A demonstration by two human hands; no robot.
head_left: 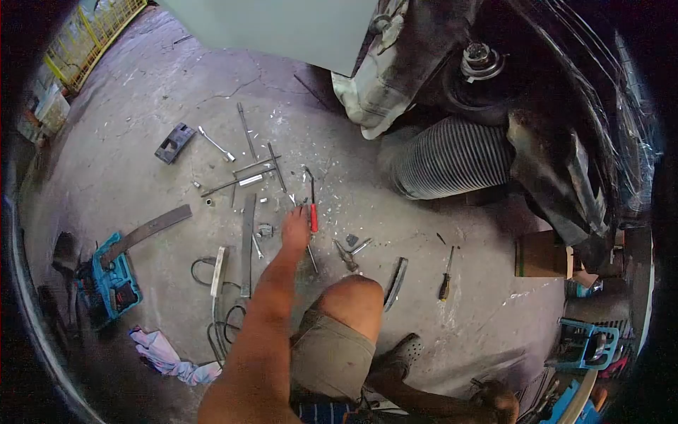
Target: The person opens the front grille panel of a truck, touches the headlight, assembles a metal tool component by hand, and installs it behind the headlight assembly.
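Note:
My left hand (296,229) reaches down to the concrete floor, its fingers bent together over small metal tools. What they hold is hidden. A hooked tool with a red handle (313,218) lies just right of the fingers, and a thin dark rod (313,260) shows below the hand. Left of it are a flat metal bar (248,244), a small wrench (258,246) and a grey metal piece (265,230). Pliers (345,256) lie to the right, near my bent knee. At the lower right, a dim shape (496,400) may be my right hand; its fingers are unclear.
T-handle rods (256,169), a socket wrench (217,144) and a black block (174,143) lie farther off. A blue tool case (119,283) is left, a screwdriver (447,275) right. A ribbed hose (455,157) and vehicle parts overhang the upper right.

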